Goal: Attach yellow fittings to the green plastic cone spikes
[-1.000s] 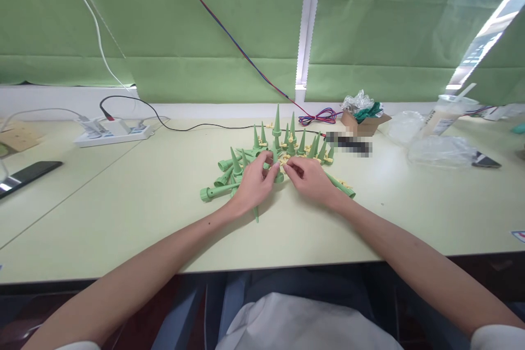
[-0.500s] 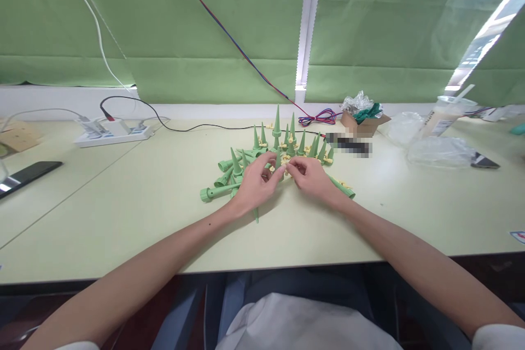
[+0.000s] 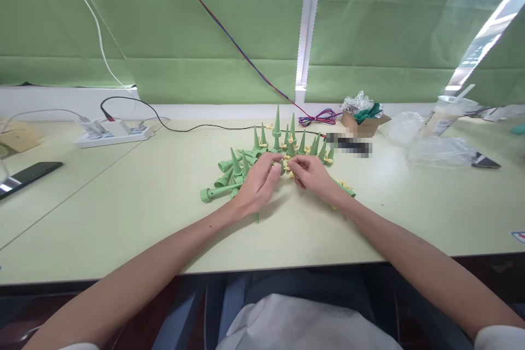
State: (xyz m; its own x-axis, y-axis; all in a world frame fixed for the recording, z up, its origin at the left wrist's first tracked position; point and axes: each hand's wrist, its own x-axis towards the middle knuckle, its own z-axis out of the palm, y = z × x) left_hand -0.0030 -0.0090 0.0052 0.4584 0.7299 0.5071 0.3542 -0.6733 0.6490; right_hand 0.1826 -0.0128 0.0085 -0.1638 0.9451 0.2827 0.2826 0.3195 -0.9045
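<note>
My left hand (image 3: 257, 181) has thumb and forefinger apart; my right hand (image 3: 314, 174) pinches narrow by the yellow pieces (image 3: 286, 165) — whether it holds one, I can't tell. Green spikes (image 3: 277, 123) crowd the table (image 3: 172, 186) toward its far edge — small, light movements should spare the upright ones.

The left arm (image 3: 164, 260) and right arm (image 3: 414, 256) slant inward from the near corners. The left hand (image 3: 257, 185) spreads thumb from forefinger; just right of it, the right hand (image 3: 314, 176) curls its fingers, their grip unclear.
</note>
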